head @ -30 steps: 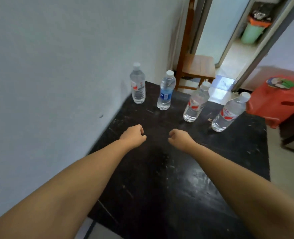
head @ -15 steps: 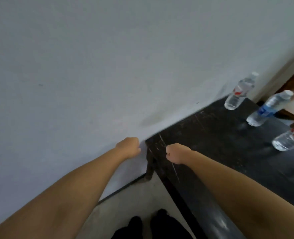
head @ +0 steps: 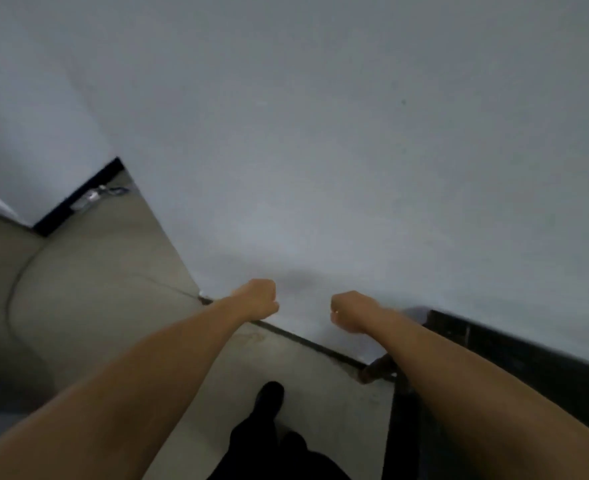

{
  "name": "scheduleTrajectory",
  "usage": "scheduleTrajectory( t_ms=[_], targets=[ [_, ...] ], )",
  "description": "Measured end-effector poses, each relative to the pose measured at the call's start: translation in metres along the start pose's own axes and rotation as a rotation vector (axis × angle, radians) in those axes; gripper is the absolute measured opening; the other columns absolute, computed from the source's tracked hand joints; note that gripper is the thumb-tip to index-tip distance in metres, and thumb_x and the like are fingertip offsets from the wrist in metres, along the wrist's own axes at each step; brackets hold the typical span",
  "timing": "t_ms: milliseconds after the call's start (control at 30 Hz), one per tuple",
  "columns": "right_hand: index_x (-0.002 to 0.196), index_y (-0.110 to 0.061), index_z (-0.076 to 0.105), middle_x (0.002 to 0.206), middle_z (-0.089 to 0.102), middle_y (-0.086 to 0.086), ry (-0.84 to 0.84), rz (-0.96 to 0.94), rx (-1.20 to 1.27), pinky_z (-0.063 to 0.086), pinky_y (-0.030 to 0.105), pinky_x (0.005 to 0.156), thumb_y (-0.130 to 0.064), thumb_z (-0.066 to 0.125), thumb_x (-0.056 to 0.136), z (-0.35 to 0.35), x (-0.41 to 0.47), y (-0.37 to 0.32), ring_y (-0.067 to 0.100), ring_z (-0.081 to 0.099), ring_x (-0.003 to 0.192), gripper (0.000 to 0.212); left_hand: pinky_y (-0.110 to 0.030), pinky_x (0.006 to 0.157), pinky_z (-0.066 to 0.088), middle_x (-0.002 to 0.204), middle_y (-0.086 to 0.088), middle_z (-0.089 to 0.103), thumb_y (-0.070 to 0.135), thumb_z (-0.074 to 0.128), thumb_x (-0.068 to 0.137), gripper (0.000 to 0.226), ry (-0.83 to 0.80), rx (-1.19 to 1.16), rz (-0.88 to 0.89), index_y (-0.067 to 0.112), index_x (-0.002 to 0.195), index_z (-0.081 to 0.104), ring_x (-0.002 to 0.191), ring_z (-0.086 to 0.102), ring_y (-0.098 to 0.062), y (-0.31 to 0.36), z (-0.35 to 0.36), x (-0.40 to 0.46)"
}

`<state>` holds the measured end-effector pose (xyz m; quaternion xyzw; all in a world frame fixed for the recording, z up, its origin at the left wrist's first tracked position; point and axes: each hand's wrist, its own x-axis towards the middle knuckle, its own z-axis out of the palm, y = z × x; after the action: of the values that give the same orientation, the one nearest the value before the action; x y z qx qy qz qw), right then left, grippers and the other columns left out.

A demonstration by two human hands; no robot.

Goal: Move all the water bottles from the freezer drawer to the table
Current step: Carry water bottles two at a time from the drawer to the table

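Both our left hand (head: 256, 297) and right hand (head: 350, 311) are curled into empty fists in front of the white wall (head: 320, 133), with only the dark worktop (head: 514, 355) edge showing at four o'clock. No water bottle or freezer drawer is in view, so we cannot tell which way any bottle's long axis points. We judge chilled bottles would be fairly light, stiff but slippery, best gripped round the mid-body.

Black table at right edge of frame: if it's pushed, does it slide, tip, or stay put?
Likely stiff: the table shows a thick dark slab edge. Pushed toward the wall it probably won't move, since its far edge seems to sit against it. Sideways it may slide on the smooth-looking floor. Only one slim leg shows, so weight is a guess.
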<state>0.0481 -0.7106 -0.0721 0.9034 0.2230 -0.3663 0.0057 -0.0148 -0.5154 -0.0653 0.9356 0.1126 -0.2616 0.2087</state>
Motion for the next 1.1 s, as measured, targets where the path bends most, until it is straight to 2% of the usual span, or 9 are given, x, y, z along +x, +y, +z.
scheduleTrajectory(
  t_ms=[67,133,200,267,400,567,700,967,1100],
  targets=[
    [0.096,-0.002,0.058,0.114,0.055,0.022,-0.024,-0.062,-0.058,0.042,0.031,0.080,-0.020,0.038,0.099,0.006,0.001,-0.032,0.026,0.053,0.095,0.027,-0.036,0.085,0.048,0.116,-0.018,0.062,0.019,0.050,0.091,0.028,0.029,-0.070,-0.092,0.001,0.110,0.059,0.105,0.059,-0.033,-0.028,0.010,-0.030],
    [0.064,-0.011,0.038,0.084,0.047,0.014,-0.011,-0.118,-0.120,0.036,0.027,0.065,-0.017,0.040,0.096,0.011,-0.001,-0.059,0.023,0.046,0.079,0.033,-0.038,0.086,0.049,0.112,-0.021,0.064,0.016,0.050,0.089,0.027,0.062,-0.136,-0.171,-0.002,0.105,0.061,0.104,0.060,-0.034,-0.052,0.018,-0.056],
    [0.060,-0.016,0.030,0.076,0.042,0.008,-0.016,-0.221,-0.196,0.033,0.027,0.060,-0.017,0.043,0.093,0.016,-0.005,-0.095,0.024,0.046,0.073,0.036,-0.036,0.088,0.049,0.114,-0.018,0.064,0.017,0.049,0.089,0.028,0.122,-0.206,-0.279,0.001,0.107,0.063,0.107,0.060,-0.032,-0.082,0.027,-0.090],
    [0.063,-0.016,0.039,0.089,0.048,0.013,-0.038,-0.304,-0.251,0.035,0.028,0.070,-0.019,0.044,0.094,0.023,-0.007,-0.129,0.028,0.053,0.087,0.031,-0.034,0.090,0.048,0.118,-0.016,0.063,0.018,0.049,0.089,0.030,0.167,-0.257,-0.374,0.002,0.110,0.063,0.110,0.059,-0.031,-0.110,0.036,-0.123],
    [0.103,-0.010,0.060,0.123,0.057,0.020,-0.046,-0.454,-0.341,0.041,0.033,0.082,-0.020,0.042,0.095,0.033,-0.013,-0.197,0.031,0.055,0.113,0.022,-0.032,0.087,0.049,0.114,-0.015,0.064,0.020,0.050,0.088,0.028,0.268,-0.360,-0.543,0.005,0.107,0.064,0.106,0.059,-0.030,-0.159,0.047,-0.181],
    [0.061,-0.013,0.037,0.073,0.048,0.011,-0.034,-0.638,-0.475,0.034,0.030,0.070,-0.017,0.042,0.092,0.066,-0.029,-0.304,0.026,0.049,0.083,0.032,-0.028,0.083,0.048,0.112,-0.013,0.066,0.022,0.053,0.088,0.025,0.400,-0.526,-0.709,0.007,0.103,0.066,0.105,0.061,-0.028,-0.217,0.075,-0.264],
    [0.072,-0.008,0.044,0.108,0.063,0.026,-0.053,-0.757,-0.511,0.035,0.026,0.069,-0.017,0.044,0.092,0.116,-0.057,-0.397,0.035,0.061,0.096,0.022,-0.029,0.084,0.049,0.111,-0.012,0.067,0.022,0.055,0.088,0.026,0.434,-0.632,-0.832,0.005,0.104,0.067,0.105,0.061,-0.027,-0.265,0.111,-0.344],
    [0.099,-0.010,0.059,0.117,0.062,0.017,-0.107,-1.010,-0.602,0.044,0.030,0.078,-0.020,0.043,0.093,0.245,-0.150,-0.556,0.031,0.060,0.104,0.020,-0.022,0.058,0.046,0.083,-0.011,0.064,0.017,0.054,0.088,0.014,0.611,-0.878,-1.082,0.008,0.085,0.064,0.073,0.060,-0.019,-0.373,0.180,-0.512],
    [0.117,-0.010,0.056,0.126,0.058,0.017,-0.130,-1.128,-0.744,0.047,0.034,0.090,-0.025,0.043,0.095,0.287,-0.188,-0.605,0.032,0.057,0.113,0.030,-0.021,0.062,0.045,0.080,-0.009,0.066,0.019,0.055,0.086,0.011,0.697,-0.958,-1.166,0.013,0.080,0.062,0.071,0.063,-0.020,-0.390,0.210,-0.564]
  ],
)
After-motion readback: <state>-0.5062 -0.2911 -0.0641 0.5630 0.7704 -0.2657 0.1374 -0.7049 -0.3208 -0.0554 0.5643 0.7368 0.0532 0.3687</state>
